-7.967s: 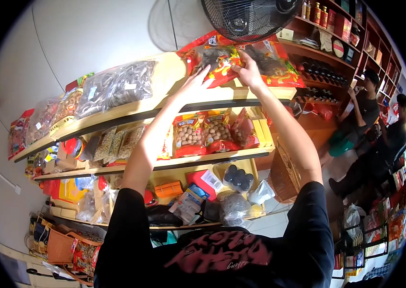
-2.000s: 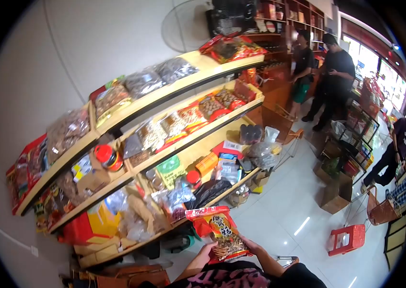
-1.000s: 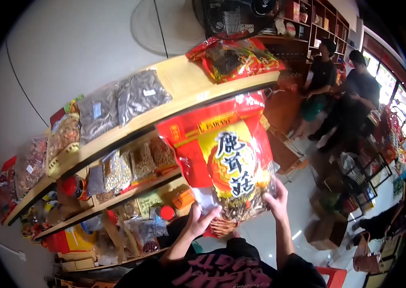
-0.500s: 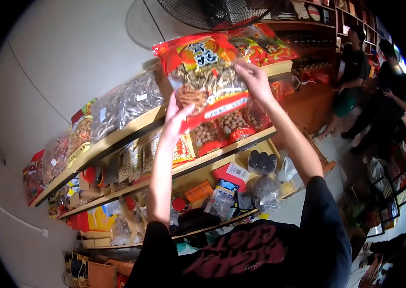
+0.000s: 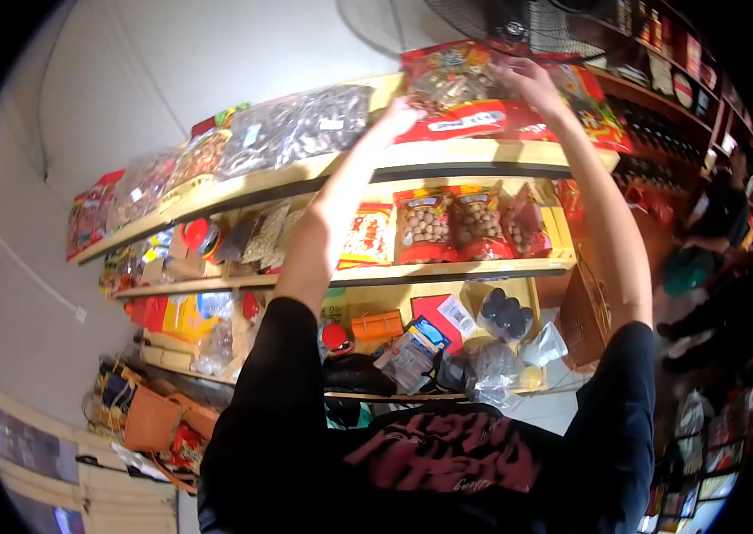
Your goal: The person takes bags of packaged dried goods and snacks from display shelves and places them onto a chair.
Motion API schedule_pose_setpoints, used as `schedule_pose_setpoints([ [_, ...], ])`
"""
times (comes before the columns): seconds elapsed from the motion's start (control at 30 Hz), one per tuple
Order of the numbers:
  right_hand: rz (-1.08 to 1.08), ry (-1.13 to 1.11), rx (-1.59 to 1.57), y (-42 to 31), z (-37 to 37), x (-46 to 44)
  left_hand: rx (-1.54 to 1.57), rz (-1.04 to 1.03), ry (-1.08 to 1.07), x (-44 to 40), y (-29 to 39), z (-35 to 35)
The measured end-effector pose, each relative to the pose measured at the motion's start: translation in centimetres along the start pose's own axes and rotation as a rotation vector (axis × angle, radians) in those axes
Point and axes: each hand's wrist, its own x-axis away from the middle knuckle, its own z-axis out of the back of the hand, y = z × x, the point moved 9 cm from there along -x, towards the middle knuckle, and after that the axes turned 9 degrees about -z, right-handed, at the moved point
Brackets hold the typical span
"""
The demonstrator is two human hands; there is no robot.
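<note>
Holds bag [image 5: 456,87] over shelf [image 5: 483,155] with left hand [image 5: 401,117] and right hand [image 5: 529,78] clamped on its opposite sides, pointing its long axis towards wall [image 5: 207,55]

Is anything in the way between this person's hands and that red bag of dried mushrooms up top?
Nothing visible is. The left hand is at the red bag's left edge and the right hand at its upper right. The bag itself hides whatever may lie beneath it on the top shelf.
</note>
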Motion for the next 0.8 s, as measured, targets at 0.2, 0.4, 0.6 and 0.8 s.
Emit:
schedule_pose_setpoints([
  [0.2, 0.187, 0.286, 0.742, -5.4, -2.3, 6.4, -0.098, -0.059, 0.119, -2.3, -3.1, -0.1],
  [0.4, 0.723, 0.402, 0.796, -11.7, -7.9, 13.6, -0.398, -0.217, 0.143, 2.7, 1.2, 3.3],
  [0.6, 0.731, 0.053, 0.624, -10.9, -15.6, 12.6, -0.396, -0.203, 0.309, 9.2, 5.0, 14.6],
  [0.8, 0.673, -0.010, 0.483, -10.2, -22.7, 10.2, -0.991, -0.112, 0.689, 14.6, -2.5, 33.2],
])
